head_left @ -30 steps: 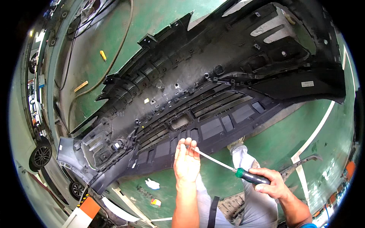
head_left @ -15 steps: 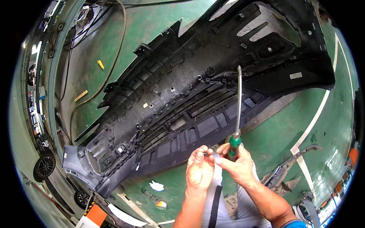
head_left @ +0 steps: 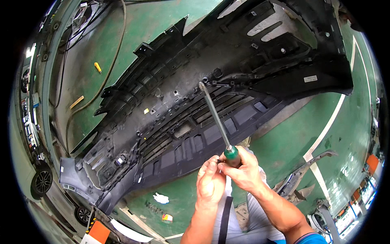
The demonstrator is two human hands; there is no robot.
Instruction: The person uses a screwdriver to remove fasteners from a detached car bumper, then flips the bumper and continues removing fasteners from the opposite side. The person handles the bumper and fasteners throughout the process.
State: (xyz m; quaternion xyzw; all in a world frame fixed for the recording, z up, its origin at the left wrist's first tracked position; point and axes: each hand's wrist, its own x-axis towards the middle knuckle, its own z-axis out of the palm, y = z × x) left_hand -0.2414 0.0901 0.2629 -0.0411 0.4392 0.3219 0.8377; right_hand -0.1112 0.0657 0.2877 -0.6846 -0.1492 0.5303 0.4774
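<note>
My right hand [head_left: 244, 173] is closed round the green handle of a long-shafted screwdriver [head_left: 216, 116]. The shaft slants up and left, its tip in front of a black car bumper [head_left: 195, 57] that lies with its inner side up. Close against the right hand, my left hand [head_left: 210, 179] has its fingers pinched on a small dark piece [head_left: 219, 161], too small to name. The right thumb and fingertips meet the left fingertips at that piece.
A yellow-handled tool [head_left: 98, 67], a wooden strip [head_left: 76, 102] and a hose [head_left: 118, 57] lie on the green floor beyond the bumper. Nearer are a white scrap [head_left: 161, 198] and a roll of tape [head_left: 167, 218]. A long trim part [head_left: 300, 173] lies at the right.
The screwdriver has swung from nearly upright to a leftward slant. My right hand has come closer to the left, and the whole view has shifted slightly.
</note>
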